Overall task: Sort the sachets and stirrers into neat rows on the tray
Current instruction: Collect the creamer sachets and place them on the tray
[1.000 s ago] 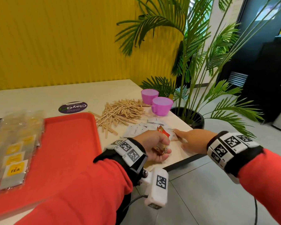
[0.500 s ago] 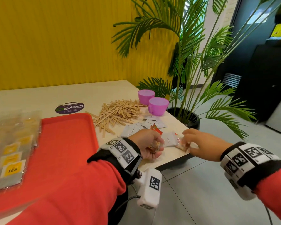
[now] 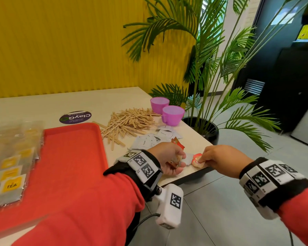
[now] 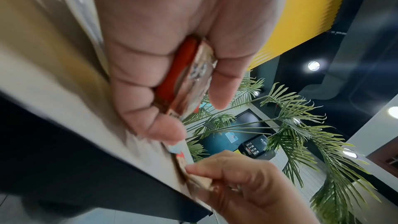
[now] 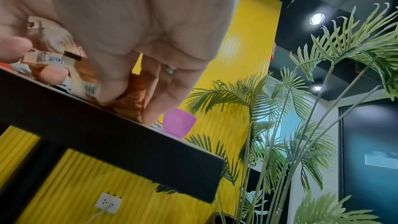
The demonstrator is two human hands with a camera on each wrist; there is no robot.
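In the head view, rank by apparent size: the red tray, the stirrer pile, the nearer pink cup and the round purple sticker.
1. red tray
2. stirrer pile
3. purple sticker and nearer pink cup: too alike to rank, and the cup stands upright while the sticker lies flat.

Both arms wear red sleeves; behind the left hand sits a black wristband tiled with white, black-patterned marker squares; below it hangs a white camera block with a black cable; behind the right hand sits a matching band; one finger there bears a ring.
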